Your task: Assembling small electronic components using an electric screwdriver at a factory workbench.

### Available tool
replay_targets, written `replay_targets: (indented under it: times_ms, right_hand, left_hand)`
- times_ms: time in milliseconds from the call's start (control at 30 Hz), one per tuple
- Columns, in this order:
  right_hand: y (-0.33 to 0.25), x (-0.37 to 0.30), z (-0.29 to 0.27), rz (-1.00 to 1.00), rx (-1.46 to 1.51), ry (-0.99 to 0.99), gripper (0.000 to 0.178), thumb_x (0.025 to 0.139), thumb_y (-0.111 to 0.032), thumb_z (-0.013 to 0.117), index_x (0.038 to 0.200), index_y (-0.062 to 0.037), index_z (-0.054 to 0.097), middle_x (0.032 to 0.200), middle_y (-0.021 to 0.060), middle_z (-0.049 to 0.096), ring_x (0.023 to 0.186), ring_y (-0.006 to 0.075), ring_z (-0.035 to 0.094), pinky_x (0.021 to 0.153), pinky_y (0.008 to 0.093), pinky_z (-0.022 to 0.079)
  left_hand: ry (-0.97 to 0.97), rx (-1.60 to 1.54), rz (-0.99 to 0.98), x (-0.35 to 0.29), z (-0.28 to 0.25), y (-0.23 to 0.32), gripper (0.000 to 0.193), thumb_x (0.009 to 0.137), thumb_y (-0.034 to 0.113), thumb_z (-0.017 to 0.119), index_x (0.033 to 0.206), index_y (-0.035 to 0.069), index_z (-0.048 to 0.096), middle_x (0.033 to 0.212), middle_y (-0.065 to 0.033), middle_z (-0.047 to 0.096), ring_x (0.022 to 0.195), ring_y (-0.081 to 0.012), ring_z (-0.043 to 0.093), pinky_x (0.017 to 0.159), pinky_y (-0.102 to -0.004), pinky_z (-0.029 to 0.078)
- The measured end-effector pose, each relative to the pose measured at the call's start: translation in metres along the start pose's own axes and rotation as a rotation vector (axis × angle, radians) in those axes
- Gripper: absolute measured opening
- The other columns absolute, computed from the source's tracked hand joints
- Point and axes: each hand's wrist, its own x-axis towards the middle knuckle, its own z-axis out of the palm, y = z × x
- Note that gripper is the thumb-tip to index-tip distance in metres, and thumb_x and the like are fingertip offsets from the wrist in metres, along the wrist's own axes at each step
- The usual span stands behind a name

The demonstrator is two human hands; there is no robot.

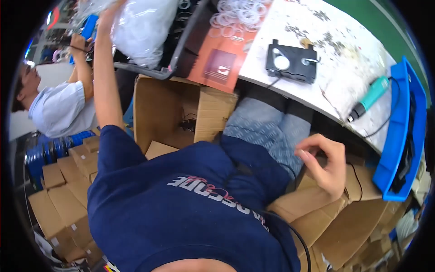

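My left arm reaches far forward to the upper left, and my left hand is at a clear plastic bag; its fingers are cut off by the picture's edge. The bag lies over the rim of a dark grey bin. My right hand hovers over the right side of my lap, thumb and forefinger pinched together, and whatever might be between them is too small to make out. Ahead of it on the white worktop sits a black block-shaped device with a round white part on top.
White plastic rings are heaped on an orange-brown sheet. A teal electric screwdriver lies at the worktop's right, beside a blue bin. An open cardboard box stands below the worktop. Another person works at the left.
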Motion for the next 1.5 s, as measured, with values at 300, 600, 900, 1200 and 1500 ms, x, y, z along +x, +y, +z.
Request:
replay_targets:
  times_ms: [300, 600, 900, 1200, 1500]
  right_hand:
    - [0.133, 0.015, 0.105, 0.268, -0.331, 0.271, 0.018, 0.080, -0.010, 0.064, 0.094, 0.0016, 0.061, 0.076, 0.0158, 0.063, 0.068, 0.0246, 0.063, 0.060, 0.0339, 0.049]
    - [0.203, 0.013, 0.107, 0.302, -0.344, 0.872, 0.018, 0.079, -0.015, 0.064, 0.092, -0.0027, 0.062, 0.102, 0.0120, 0.059, 0.097, 0.0306, 0.055, 0.084, 0.0388, 0.044]
    - [0.231, -0.001, 0.104, 0.516, 0.026, 0.747, 0.032, 0.085, -0.028, 0.063, 0.098, 0.0016, 0.062, 0.091, 0.0205, 0.064, 0.084, 0.0334, 0.063, 0.076, 0.0370, 0.048]
    - [0.234, 0.011, 0.105, 0.462, -0.061, 0.754, 0.026, 0.085, -0.023, 0.062, 0.099, -0.0009, 0.060, 0.095, 0.0198, 0.062, 0.087, 0.0379, 0.059, 0.075, 0.0420, 0.047]
    - [0.229, 0.021, 0.107, 0.379, -0.200, 0.597, 0.028, 0.088, -0.022, 0.056, 0.105, 0.0006, 0.060, 0.100, 0.0216, 0.062, 0.094, 0.0389, 0.059, 0.084, 0.0421, 0.047]
  left_hand:
    - [0.764, 0.802, 0.315, -0.068, 0.051, 0.189, 0.041, 0.077, 0.010, 0.067, 0.113, -0.005, 0.054, 0.111, -0.0198, 0.059, 0.103, -0.0322, 0.058, 0.095, -0.0401, 0.041]
    - [0.130, -0.215, 0.054, -0.141, 0.266, 0.254, 0.041, 0.088, -0.003, 0.044, 0.128, -0.008, 0.038, 0.132, -0.0239, 0.046, 0.119, -0.0322, 0.050, 0.102, -0.0415, 0.037]
    - [-0.184, 0.360, -0.072, -0.159, 0.247, 0.225, 0.037, 0.082, -0.012, 0.048, 0.117, -0.006, 0.058, 0.117, -0.0168, 0.062, 0.111, -0.0216, 0.058, 0.096, -0.0294, 0.042]
    - [0.098, 0.252, -0.037, -0.153, 0.263, 0.209, 0.034, 0.081, -0.013, 0.060, 0.114, -0.012, 0.057, 0.110, -0.0177, 0.064, 0.099, -0.0209, 0.063, 0.089, -0.0289, 0.048]
    - [0.199, 0.138, -0.094, -0.133, 0.279, 0.232, 0.015, 0.079, -0.005, 0.067, 0.093, 0.000, 0.069, 0.086, -0.0032, 0.066, 0.079, -0.0098, 0.061, 0.073, -0.0230, 0.049]
